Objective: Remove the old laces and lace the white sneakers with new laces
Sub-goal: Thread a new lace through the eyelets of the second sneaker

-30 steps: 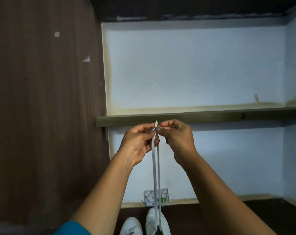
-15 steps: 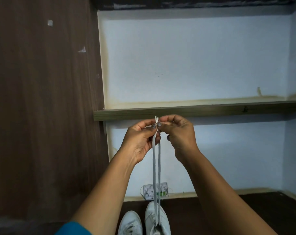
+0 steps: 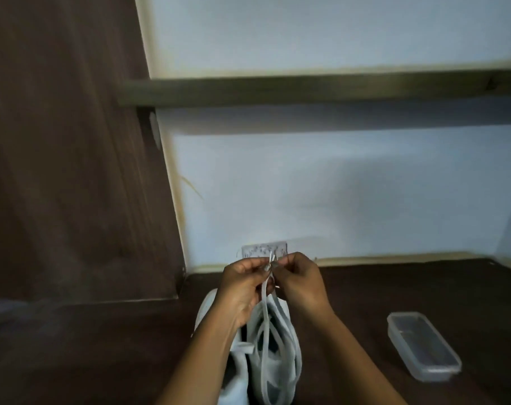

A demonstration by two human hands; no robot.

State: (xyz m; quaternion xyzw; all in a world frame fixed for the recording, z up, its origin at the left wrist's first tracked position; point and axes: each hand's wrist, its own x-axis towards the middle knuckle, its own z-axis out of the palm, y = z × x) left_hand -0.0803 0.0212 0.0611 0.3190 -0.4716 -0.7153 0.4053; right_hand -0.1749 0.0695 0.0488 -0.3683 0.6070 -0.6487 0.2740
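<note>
Two white sneakers stand side by side on the dark wooden surface, the left sneaker (image 3: 234, 369) partly under my left forearm and the right sneaker (image 3: 280, 363) between my arms. A white lace (image 3: 266, 314) rises from the right sneaker in two strands, both ends held together above the toes. My left hand (image 3: 242, 287) and my right hand (image 3: 299, 283) each pinch the lace tips, fingertips touching. The image is blurred.
A clear plastic lidded box (image 3: 422, 344) lies on the surface to the right. A small white patterned packet (image 3: 263, 249) leans against the pale wall behind the hands. A wooden shelf (image 3: 307, 86) runs above. A dark wood panel (image 3: 67, 147) stands at the left.
The view has tilted down and my hands, still pinching the lace tips together, have dropped from shelf height to just above the sneakers. The plastic box has come into view.
</note>
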